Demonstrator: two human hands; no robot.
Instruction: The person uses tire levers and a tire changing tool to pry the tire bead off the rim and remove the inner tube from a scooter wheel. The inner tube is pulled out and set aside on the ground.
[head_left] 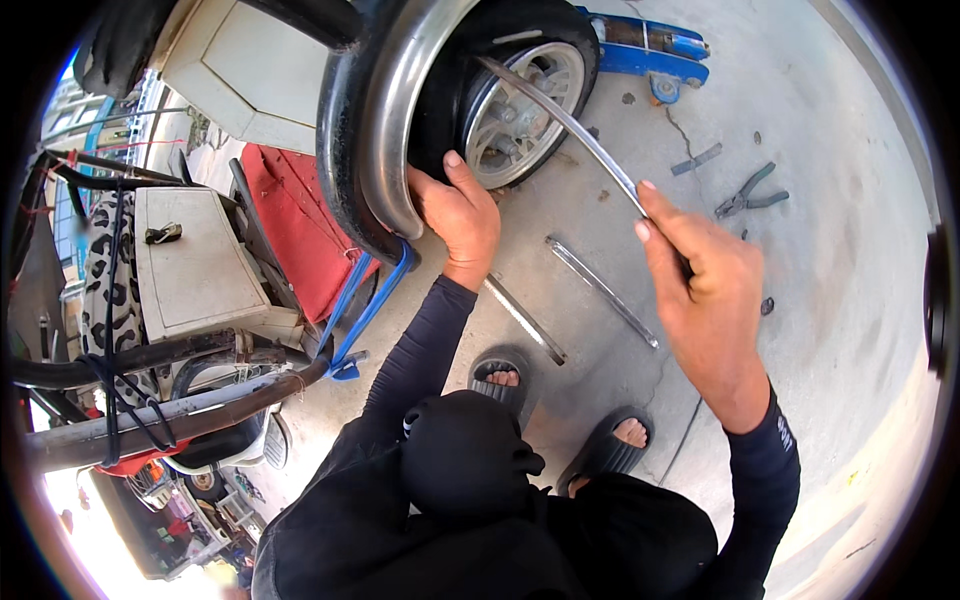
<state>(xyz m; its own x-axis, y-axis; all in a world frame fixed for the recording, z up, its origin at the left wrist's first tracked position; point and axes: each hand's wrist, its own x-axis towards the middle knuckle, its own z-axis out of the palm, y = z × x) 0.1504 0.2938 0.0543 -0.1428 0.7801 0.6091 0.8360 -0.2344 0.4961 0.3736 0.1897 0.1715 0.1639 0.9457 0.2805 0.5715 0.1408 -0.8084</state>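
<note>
A black tire (436, 125) on a light metal wheel rim (527, 115) stands at the top middle, under a curved chrome-and-black fender (390, 130). My right hand (700, 285) is closed round a long metal tire lever (590, 143), whose far end reaches the tire's edge at the rim. Against the lower side of the tire, beside the fender, lies my left hand (462, 218), its thumb up and its fingers partly hidden behind the tire. Nothing that it grips can be made out.
Two more metal bars, one (603, 292) right and one (525, 320) left, lie on the concrete floor near my sandals. Pliers (750, 193) and a flat strip (697, 159) lie farther right. A blue jack (655, 50) stands behind the wheel. Blue straps (365, 300) hang from the frame at left.
</note>
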